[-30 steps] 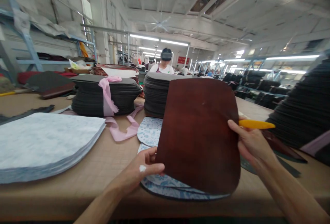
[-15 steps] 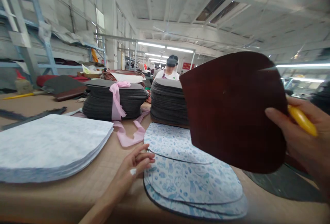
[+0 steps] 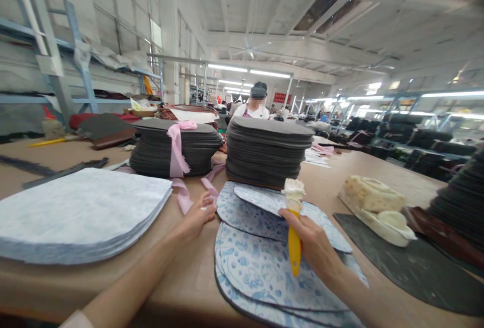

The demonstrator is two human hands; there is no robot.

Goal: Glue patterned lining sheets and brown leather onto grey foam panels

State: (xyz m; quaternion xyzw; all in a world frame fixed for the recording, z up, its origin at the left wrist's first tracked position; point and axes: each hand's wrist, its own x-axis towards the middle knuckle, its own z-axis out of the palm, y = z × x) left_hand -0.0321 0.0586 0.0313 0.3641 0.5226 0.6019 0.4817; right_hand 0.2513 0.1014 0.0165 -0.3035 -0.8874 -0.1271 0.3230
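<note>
My right hand (image 3: 312,240) is closed around a brush (image 3: 294,247) with a yellow handle; its bristles point up and are caked with cream-coloured paste. The thumb and fingertips are also at the edge of a raised, blue-printed white panel (image 3: 259,200) with a dark rim. Beneath lies a fanned pile of similar rounded printed panels (image 3: 249,262). My left hand (image 3: 198,214) is just left of the pile's upper part, fingers loosely bent and apart, with nothing visible in them. A white smear marks one finger.
Left lies a stack of pale panels (image 3: 83,212). Behind stand two dark stacks, one (image 3: 151,149) tied with pink ribbon (image 3: 177,151), one untied (image 3: 266,151). At right, a cream, crusted container (image 3: 372,202) sits by a dark sheet (image 3: 408,262). A person (image 3: 257,109) is beyond.
My right hand has swung down and left, from holding up a dark red-brown panel to the printed pile. The brush now points bristles up. My left hand has shifted slightly.
</note>
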